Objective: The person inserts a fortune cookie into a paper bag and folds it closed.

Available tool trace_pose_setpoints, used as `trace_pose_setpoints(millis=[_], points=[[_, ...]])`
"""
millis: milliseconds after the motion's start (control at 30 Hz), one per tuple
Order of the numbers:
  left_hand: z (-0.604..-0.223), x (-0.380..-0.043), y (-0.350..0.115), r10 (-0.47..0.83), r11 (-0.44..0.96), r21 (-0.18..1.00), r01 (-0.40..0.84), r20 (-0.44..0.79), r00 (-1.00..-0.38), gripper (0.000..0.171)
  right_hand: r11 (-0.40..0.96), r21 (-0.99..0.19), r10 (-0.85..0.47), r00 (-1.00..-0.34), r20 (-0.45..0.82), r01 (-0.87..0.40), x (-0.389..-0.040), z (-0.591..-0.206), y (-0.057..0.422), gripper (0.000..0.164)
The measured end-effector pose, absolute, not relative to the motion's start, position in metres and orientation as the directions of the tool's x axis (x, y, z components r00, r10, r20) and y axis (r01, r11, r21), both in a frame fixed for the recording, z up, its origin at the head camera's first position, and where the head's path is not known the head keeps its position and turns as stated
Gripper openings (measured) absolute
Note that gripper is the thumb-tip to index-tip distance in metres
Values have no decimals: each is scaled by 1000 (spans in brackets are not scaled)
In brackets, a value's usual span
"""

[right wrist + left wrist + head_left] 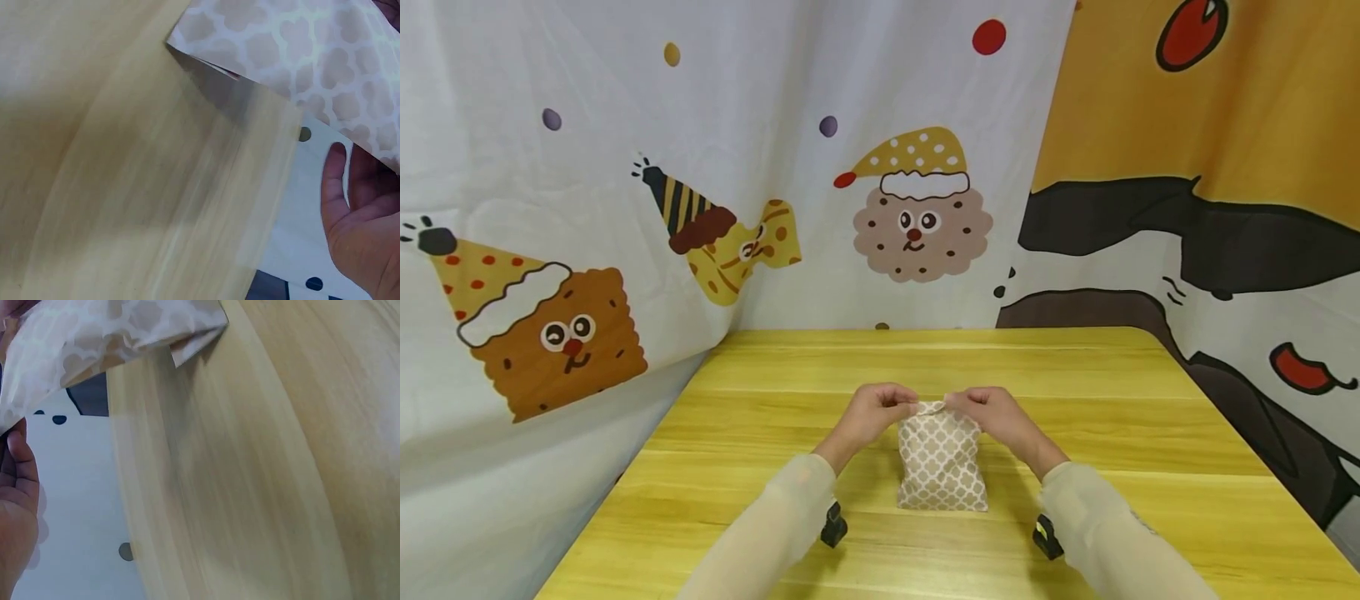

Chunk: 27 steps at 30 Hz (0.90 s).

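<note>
A small beige paper bag (942,462) with a white lattice pattern stands upright on the table, its top edge folded or creased. My left hand (880,410) pinches the top left corner between thumb and fingers. At the top right corner my right hand (996,414) pinches the same edge. In the left wrist view the bag (119,337) slants across the upper left, with the left hand (19,487) at its edge. The right wrist view shows the bag's lower corner (206,37) over the wood and the right hand (365,219) beside it. What the bag contains is hidden.
The yellow wood-grain table (760,375) spreads around the bag. Behind it and along both sides hangs a curtain (790,67) printed with cartoon biscuits and party hats. A dark wrist device (833,527) shows under the left sleeve, another (1047,537) under the right.
</note>
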State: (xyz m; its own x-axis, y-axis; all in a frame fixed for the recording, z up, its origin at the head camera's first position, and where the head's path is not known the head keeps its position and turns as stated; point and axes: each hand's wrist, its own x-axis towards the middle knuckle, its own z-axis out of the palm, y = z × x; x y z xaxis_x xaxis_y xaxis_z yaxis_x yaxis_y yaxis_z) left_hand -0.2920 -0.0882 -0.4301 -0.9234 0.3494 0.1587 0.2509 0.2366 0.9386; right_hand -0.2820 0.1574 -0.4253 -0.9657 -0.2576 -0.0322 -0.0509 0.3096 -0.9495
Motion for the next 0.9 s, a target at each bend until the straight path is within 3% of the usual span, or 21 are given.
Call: trace_pose_setpoints(millis=[133, 300, 533, 767, 900], points=[[-426, -290, -85, 351, 255, 932, 259, 161, -922, 21, 398, -916, -260, -964, -63, -47, -282, -422, 154, 33], [-421, -286, -76, 364, 347, 914, 210, 75, -928, 27, 344, -937, -249, -968, -30, -59, -282, -424, 151, 28], [-426, -291, -79, 320, 392, 899, 197, 68, -945, 19, 275, -960, -255, -967, -27, -45, -283, -427, 159, 26], [-425, -293, -77, 333, 390, 899, 199, 64, -941, 17, 297, -953, -274, -961, -28, -57, -282, -424, 148, 34], [-423, -294, -75, 329, 356, 915, 190, 67, -942, 14, 328, -941, -230, -973, 3, -81, -280, -425, 146, 28]])
